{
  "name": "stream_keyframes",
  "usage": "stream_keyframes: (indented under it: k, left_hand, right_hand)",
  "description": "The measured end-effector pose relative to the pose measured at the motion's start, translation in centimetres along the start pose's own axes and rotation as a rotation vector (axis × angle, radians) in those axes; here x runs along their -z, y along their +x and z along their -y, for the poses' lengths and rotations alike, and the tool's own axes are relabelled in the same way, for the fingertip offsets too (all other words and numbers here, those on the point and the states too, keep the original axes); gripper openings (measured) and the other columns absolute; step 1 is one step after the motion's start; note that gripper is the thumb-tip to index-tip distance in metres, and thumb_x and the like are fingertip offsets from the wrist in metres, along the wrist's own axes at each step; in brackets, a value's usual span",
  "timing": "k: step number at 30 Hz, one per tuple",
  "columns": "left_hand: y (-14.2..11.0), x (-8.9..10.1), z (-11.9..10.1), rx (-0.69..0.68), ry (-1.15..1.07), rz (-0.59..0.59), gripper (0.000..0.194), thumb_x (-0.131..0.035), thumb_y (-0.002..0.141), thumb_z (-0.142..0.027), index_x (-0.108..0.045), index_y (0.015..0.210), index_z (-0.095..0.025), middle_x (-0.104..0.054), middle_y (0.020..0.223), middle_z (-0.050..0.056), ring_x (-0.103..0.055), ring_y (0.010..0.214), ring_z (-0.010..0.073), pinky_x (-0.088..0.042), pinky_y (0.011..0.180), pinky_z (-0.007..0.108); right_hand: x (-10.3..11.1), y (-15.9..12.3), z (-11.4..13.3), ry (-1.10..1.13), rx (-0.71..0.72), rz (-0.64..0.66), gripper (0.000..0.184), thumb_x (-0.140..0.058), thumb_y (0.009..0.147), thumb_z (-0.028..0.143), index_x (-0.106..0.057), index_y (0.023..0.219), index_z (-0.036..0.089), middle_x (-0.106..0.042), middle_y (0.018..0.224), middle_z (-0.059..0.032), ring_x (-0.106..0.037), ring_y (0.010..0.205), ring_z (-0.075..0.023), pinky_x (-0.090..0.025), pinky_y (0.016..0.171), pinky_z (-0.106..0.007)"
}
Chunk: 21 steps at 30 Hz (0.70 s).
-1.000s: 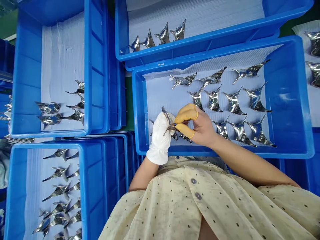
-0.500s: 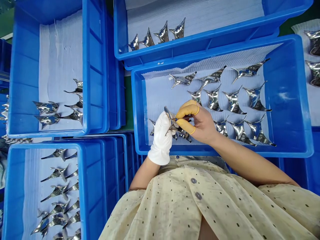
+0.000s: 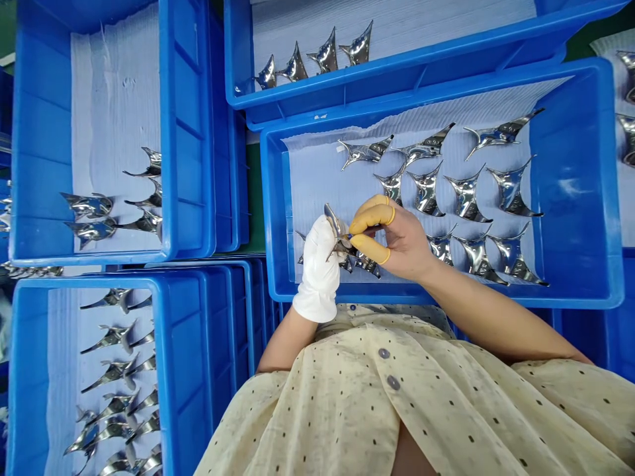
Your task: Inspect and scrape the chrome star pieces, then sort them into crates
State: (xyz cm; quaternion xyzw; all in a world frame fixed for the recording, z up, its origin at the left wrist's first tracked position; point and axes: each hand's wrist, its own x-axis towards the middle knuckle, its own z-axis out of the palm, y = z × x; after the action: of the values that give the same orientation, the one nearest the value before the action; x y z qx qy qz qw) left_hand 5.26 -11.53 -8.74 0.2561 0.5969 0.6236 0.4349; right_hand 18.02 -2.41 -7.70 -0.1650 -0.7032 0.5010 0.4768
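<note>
My left hand [image 3: 319, 264], in a white glove, is closed around a shiny curved metal piece [image 3: 331, 217] with pointed ends; the glove hides part of it. My right hand [image 3: 391, 237] wears yellow finger covers on thumb and fingers, and these are pinched together right against that piece. Something thin and dark shows between them, too small to make out. Both hands are above a blue bin [image 3: 578, 277] lined with white sheet, where similar polished metal pieces [image 3: 466, 196] lie in rows. A few more are partly hidden below my hands.
Behind stands another blue bin [image 3: 411, 86] with several metal pieces along its near side. At the left are two more bins, an upper one [image 3: 186, 132] and a lower one [image 3: 186, 370], both holding metal pieces. White sheet with metal parts [image 3: 628, 135] shows at far right.
The view has shifted slightly, so the bins sit a little differently in it. Both hands stay together at the metal piece, with only a slight shift of the fingers.
</note>
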Motion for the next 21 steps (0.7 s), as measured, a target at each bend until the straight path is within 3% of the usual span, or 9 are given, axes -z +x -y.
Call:
stream_keyframes:
  k: [3, 7, 10, 13, 15, 18, 21]
  left_hand:
    - [0.2, -0.8, -1.3, -0.01, -0.102, -0.042, 0.062, -0.071, 0.09, -0.084, -0.064, 0.079, -0.023, -0.06, 0.072, -0.001, -0.054, 0.062, 0.0137, -0.049, 0.061, 0.029]
    - [0.4, -0.9, -2.4, -0.125, 0.01, -0.002, 0.058, -0.068, 0.099, -0.073, -0.065, 0.074, -0.021, -0.06, 0.068, -0.001, -0.052, 0.061, 0.0125, -0.051, 0.065, 0.03]
    - [0.5, -0.3, -2.7, -0.156, 0.064, -0.028, 0.055, -0.075, 0.094, -0.074, -0.074, 0.08, -0.021, -0.064, 0.07, 0.0, -0.055, 0.062, 0.0126, -0.052, 0.065, 0.029]
    - [0.5, 0.3, -3.0, -0.094, 0.039, -0.011, 0.065, -0.07, 0.089, -0.085, -0.079, 0.082, -0.02, -0.052, 0.054, -0.003, -0.043, 0.048, 0.01, -0.043, 0.049, 0.027]
    - [0.3, 0.5, -3.3, -0.03, 0.008, 0.062, 0.078, -0.058, 0.09, -0.093, -0.079, 0.078, -0.018, -0.043, 0.045, -0.003, -0.034, 0.039, 0.0089, -0.032, 0.04, 0.027]
    - [-0.1, 0.4, -3.7, -0.007, -0.058, 0.116, 0.089, -0.048, 0.088, -0.1, -0.08, 0.082, -0.017, -0.051, 0.045, 0.0, -0.043, 0.038, 0.0111, -0.035, 0.039, 0.028]
    - [-0.4, 0.5, -3.6, -0.048, -0.112, 0.126, 0.088, -0.049, 0.089, -0.099, -0.082, 0.092, -0.018, -0.06, 0.053, 0.002, -0.051, 0.043, 0.0128, -0.04, 0.043, 0.028]
  right_hand:
    - [0.5, 0.1, 0.1, 0.113, -0.06, -0.015, 0.013, -0.078, 0.1, 0.035, -0.072, 0.103, 0.024, -0.068, 0.088, -0.0014, -0.058, 0.07, -0.0114, -0.048, 0.061, -0.025]
    - [0.7, 0.3, 0.5, 0.15, -0.111, 0.087, 0.043, -0.089, 0.091, 0.046, -0.073, 0.127, 0.027, -0.069, 0.095, -0.0005, -0.047, 0.064, -0.009, -0.042, 0.056, -0.025]
    - [0.6, 0.6, 0.4, 0.087, -0.117, 0.116, 0.033, -0.091, 0.09, 0.047, -0.079, 0.114, 0.027, -0.069, 0.09, 0.0004, -0.051, 0.065, -0.0096, -0.046, 0.061, -0.027]
    - [1.2, 1.2, -0.2, 0.142, -0.284, -0.043, 0.035, -0.083, 0.095, 0.06, -0.08, 0.109, 0.027, -0.064, 0.081, 0.0005, -0.053, 0.063, -0.0123, -0.049, 0.061, -0.031]
    - [2.0, 1.7, -0.8, 0.229, -0.431, -0.098, 0.046, -0.081, 0.093, 0.068, -0.079, 0.116, 0.028, -0.052, 0.07, 0.0035, -0.044, 0.056, -0.0119, -0.045, 0.055, -0.03]
    - [2.7, 2.4, -1.3, 0.368, -0.617, -0.053, 0.052, -0.08, 0.092, 0.072, -0.076, 0.116, 0.026, -0.034, 0.063, 0.0072, -0.028, 0.05, -0.0094, -0.033, 0.047, -0.027]
    - [2.5, 2.8, -1.5, 0.45, -0.721, -0.031, 0.055, -0.083, 0.087, 0.072, -0.074, 0.111, 0.023, -0.029, 0.063, 0.0087, -0.021, 0.049, -0.008, -0.022, 0.044, -0.026]
